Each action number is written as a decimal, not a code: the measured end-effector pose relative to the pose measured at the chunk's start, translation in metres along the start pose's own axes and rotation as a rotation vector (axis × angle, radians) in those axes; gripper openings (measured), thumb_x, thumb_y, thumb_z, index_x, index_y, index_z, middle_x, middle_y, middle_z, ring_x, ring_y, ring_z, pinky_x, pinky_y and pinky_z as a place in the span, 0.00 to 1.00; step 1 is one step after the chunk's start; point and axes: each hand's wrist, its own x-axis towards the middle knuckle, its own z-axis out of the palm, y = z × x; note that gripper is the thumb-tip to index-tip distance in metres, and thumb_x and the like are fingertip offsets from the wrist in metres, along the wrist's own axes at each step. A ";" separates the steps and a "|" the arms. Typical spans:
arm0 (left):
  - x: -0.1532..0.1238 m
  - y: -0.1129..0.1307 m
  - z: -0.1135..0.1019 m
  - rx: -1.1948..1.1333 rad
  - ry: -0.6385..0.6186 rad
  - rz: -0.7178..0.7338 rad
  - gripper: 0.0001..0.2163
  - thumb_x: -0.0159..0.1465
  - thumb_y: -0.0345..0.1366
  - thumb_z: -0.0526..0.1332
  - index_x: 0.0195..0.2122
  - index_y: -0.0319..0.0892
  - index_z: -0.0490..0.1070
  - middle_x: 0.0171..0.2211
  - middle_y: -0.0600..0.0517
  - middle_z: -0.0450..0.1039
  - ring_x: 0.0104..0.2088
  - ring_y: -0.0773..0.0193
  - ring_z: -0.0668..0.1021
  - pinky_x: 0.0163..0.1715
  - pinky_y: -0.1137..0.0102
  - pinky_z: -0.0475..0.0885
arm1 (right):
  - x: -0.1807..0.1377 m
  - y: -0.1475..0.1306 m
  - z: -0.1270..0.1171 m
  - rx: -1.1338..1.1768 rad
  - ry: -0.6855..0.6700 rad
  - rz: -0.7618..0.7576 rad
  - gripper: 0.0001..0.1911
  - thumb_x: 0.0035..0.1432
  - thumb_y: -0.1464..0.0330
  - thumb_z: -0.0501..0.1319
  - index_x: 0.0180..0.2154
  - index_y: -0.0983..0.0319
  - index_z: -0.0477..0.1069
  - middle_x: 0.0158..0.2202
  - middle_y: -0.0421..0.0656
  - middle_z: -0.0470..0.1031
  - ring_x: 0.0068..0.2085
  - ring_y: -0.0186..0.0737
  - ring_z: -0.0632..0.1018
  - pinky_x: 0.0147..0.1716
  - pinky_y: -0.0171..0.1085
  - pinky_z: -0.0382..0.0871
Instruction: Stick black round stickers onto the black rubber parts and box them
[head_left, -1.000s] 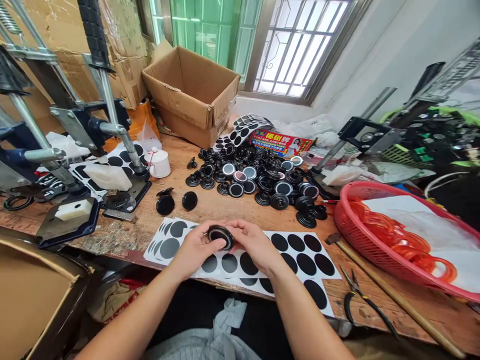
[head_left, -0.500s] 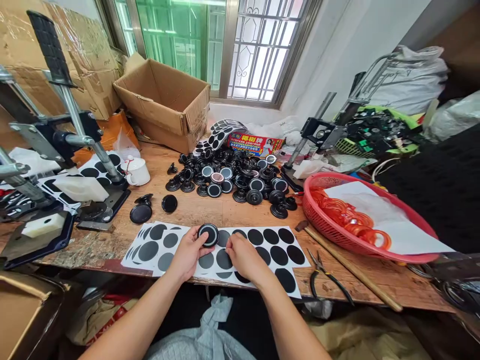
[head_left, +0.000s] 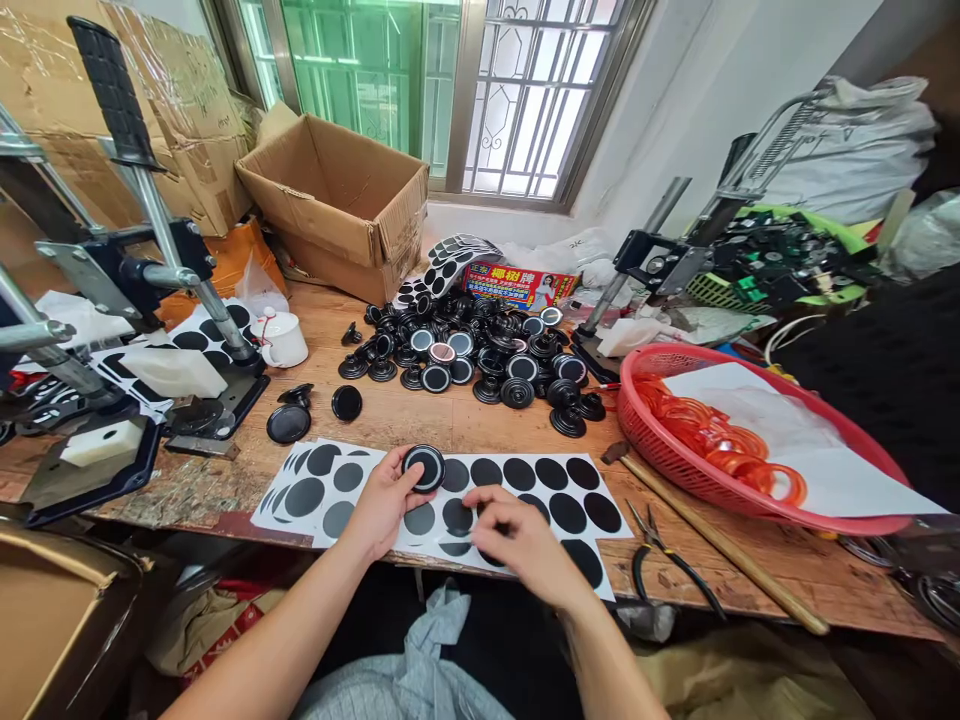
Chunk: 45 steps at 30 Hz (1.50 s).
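Observation:
Between the thumb and fingers of my left hand (head_left: 381,508) is a black round mount (head_left: 424,470), its flat face with a pale ring turned up towards me. My right hand (head_left: 525,540) hovers just right of it, thumb and forefinger apart and somewhat blurred. I make out nothing in those fingers. White sheets (head_left: 605,588) lie under both hands along the front of the bench, bearing rows of black round stickers (head_left: 568,513). Beyond them rest a loose black disc (head_left: 346,403) and another mount (head_left: 289,423).
A heap of black mounts (head_left: 517,392) covers the bench's middle. Hand presses stand left (head_left: 169,240) and right (head_left: 645,255). Right of the sheets are pliers (head_left: 660,550), a hammer (head_left: 720,540) and a red basket (head_left: 675,460) with orange rings. A white mug (head_left: 285,342) stands left.
My right hand has drawn back to the right from the sheets beside the mount, and its fingers have spread. My left hand still holds the mount. The view has shifted slightly.

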 end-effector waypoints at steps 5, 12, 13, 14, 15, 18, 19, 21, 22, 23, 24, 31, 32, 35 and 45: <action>-0.007 0.003 0.003 -0.038 -0.005 -0.001 0.17 0.58 0.35 0.66 0.48 0.43 0.70 0.45 0.48 0.74 0.40 0.61 0.79 0.45 0.59 0.75 | 0.002 -0.016 -0.016 0.700 0.174 0.073 0.14 0.54 0.56 0.65 0.28 0.61 0.75 0.51 0.52 0.74 0.55 0.52 0.71 0.50 0.52 0.67; -0.052 0.013 0.023 -0.098 -0.119 -0.015 0.21 0.59 0.26 0.59 0.54 0.45 0.70 0.56 0.46 0.70 0.50 0.57 0.75 0.48 0.64 0.72 | 0.017 -0.051 0.027 0.831 0.322 0.357 0.10 0.43 0.65 0.73 0.28 0.63 0.79 0.43 0.48 0.79 0.41 0.42 0.75 0.44 0.41 0.66; -0.056 0.014 0.025 -0.106 -0.125 -0.006 0.21 0.60 0.26 0.59 0.54 0.45 0.70 0.57 0.46 0.69 0.52 0.56 0.74 0.50 0.63 0.72 | 0.018 -0.054 0.032 0.839 0.342 0.355 0.09 0.43 0.65 0.73 0.27 0.63 0.79 0.43 0.48 0.79 0.41 0.42 0.75 0.44 0.40 0.66; -0.060 0.016 0.026 -0.111 -0.125 -0.001 0.21 0.60 0.25 0.58 0.54 0.45 0.70 0.57 0.46 0.69 0.53 0.55 0.73 0.51 0.63 0.71 | 0.019 -0.056 0.035 0.838 0.355 0.357 0.09 0.43 0.65 0.73 0.25 0.63 0.79 0.42 0.47 0.79 0.41 0.41 0.75 0.43 0.39 0.65; -0.062 0.017 0.027 -0.114 -0.121 0.002 0.21 0.60 0.25 0.58 0.54 0.45 0.70 0.58 0.46 0.69 0.54 0.55 0.73 0.51 0.63 0.71 | 0.019 -0.057 0.037 0.835 0.363 0.360 0.08 0.43 0.65 0.73 0.25 0.63 0.79 0.42 0.47 0.80 0.41 0.41 0.75 0.43 0.38 0.65; -0.065 0.020 0.028 -0.121 -0.117 0.011 0.21 0.60 0.25 0.58 0.54 0.45 0.71 0.57 0.47 0.70 0.53 0.55 0.73 0.52 0.62 0.71 | 0.020 -0.061 0.041 0.830 0.379 0.357 0.07 0.43 0.66 0.72 0.25 0.63 0.79 0.41 0.46 0.80 0.40 0.40 0.74 0.42 0.37 0.64; -0.065 0.021 0.028 -0.123 -0.118 0.014 0.21 0.60 0.25 0.57 0.54 0.45 0.71 0.56 0.47 0.70 0.53 0.56 0.73 0.51 0.62 0.71 | 0.020 -0.062 0.042 0.834 0.380 0.353 0.07 0.43 0.66 0.72 0.25 0.63 0.79 0.41 0.46 0.80 0.41 0.40 0.74 0.42 0.37 0.64; -0.065 0.022 0.029 -0.127 -0.120 0.018 0.21 0.60 0.25 0.57 0.54 0.45 0.71 0.56 0.47 0.71 0.52 0.56 0.74 0.51 0.63 0.71 | 0.021 -0.064 0.043 0.845 0.383 0.346 0.07 0.43 0.66 0.72 0.24 0.62 0.79 0.41 0.46 0.80 0.41 0.40 0.74 0.42 0.36 0.64; -0.065 0.022 0.029 -0.129 -0.122 0.020 0.21 0.60 0.25 0.57 0.54 0.45 0.71 0.55 0.47 0.71 0.52 0.56 0.74 0.50 0.63 0.71 | 0.021 -0.065 0.043 0.851 0.385 0.346 0.07 0.43 0.66 0.72 0.23 0.62 0.79 0.41 0.46 0.80 0.41 0.40 0.74 0.41 0.36 0.64; -0.066 0.022 0.029 -0.131 -0.123 0.020 0.21 0.60 0.25 0.57 0.54 0.45 0.71 0.55 0.47 0.71 0.52 0.56 0.74 0.50 0.63 0.72 | 0.021 -0.065 0.044 0.856 0.388 0.346 0.07 0.43 0.66 0.73 0.23 0.62 0.79 0.41 0.46 0.80 0.41 0.40 0.75 0.41 0.36 0.65; -0.066 0.022 0.029 -0.132 -0.126 0.020 0.21 0.60 0.25 0.57 0.54 0.45 0.71 0.55 0.47 0.71 0.52 0.56 0.74 0.50 0.63 0.72 | 0.021 -0.066 0.045 0.859 0.390 0.348 0.07 0.43 0.66 0.73 0.23 0.62 0.79 0.41 0.46 0.80 0.41 0.40 0.75 0.41 0.36 0.65; -0.068 0.023 0.028 -0.132 -0.118 0.015 0.20 0.60 0.26 0.58 0.54 0.46 0.71 0.55 0.47 0.71 0.53 0.55 0.73 0.50 0.64 0.72 | 0.021 -0.067 0.048 0.869 0.385 0.345 0.07 0.43 0.67 0.73 0.23 0.62 0.79 0.40 0.46 0.80 0.41 0.40 0.75 0.40 0.36 0.66; -0.068 0.023 0.028 -0.130 -0.118 0.014 0.20 0.60 0.26 0.58 0.54 0.46 0.71 0.55 0.47 0.71 0.53 0.55 0.73 0.49 0.64 0.72 | 0.021 -0.067 0.048 0.869 0.385 0.345 0.07 0.43 0.67 0.73 0.23 0.62 0.79 0.40 0.46 0.80 0.41 0.40 0.75 0.40 0.36 0.66; -0.068 0.024 0.029 -0.126 -0.124 0.016 0.20 0.61 0.26 0.58 0.54 0.46 0.71 0.55 0.47 0.71 0.53 0.54 0.73 0.50 0.63 0.72 | 0.022 -0.066 0.048 0.864 0.386 0.344 0.07 0.43 0.66 0.72 0.23 0.62 0.78 0.40 0.46 0.80 0.41 0.40 0.75 0.39 0.36 0.66; -0.069 0.028 0.031 -0.078 -0.093 -0.007 0.20 0.60 0.27 0.59 0.54 0.46 0.71 0.53 0.47 0.73 0.51 0.54 0.74 0.47 0.63 0.72 | 0.023 -0.065 0.047 0.861 0.392 0.348 0.07 0.43 0.67 0.72 0.21 0.62 0.77 0.40 0.45 0.80 0.42 0.40 0.75 0.39 0.35 0.66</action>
